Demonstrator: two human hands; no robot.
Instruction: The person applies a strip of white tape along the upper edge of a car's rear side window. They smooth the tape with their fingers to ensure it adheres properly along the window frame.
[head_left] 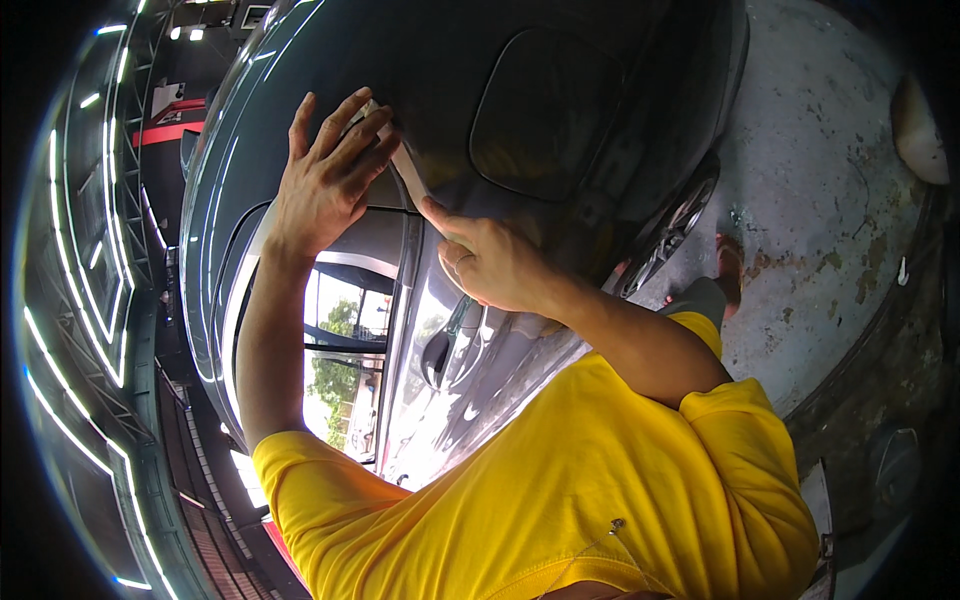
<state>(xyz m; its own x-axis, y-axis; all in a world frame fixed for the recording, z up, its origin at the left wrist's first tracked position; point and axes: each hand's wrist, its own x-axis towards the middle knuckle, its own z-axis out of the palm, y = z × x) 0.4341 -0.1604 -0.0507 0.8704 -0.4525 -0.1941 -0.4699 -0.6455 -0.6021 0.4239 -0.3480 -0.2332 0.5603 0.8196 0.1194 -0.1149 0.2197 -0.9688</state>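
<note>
A pale beige strip that looks like masking tape (409, 174) runs along the dark car's body (440, 60), beside the rear end of the side window. At the strip's upper end is my left hand (330, 175). Its inner fingers close over the strip and its outer fingers spread apart; the thumb is hidden. Lower down, my right hand (500, 265) lays its stretched index finger on the strip's lower end. The other right fingers are bent, with nothing visible in them.
Right of my hands is the rounded fuel flap (545, 115). A door handle (437, 355) and side window (345, 320) are below them. The wheel (685, 215) stands over a worn grey floor (800, 200). Strip lights (75, 270) line the left.
</note>
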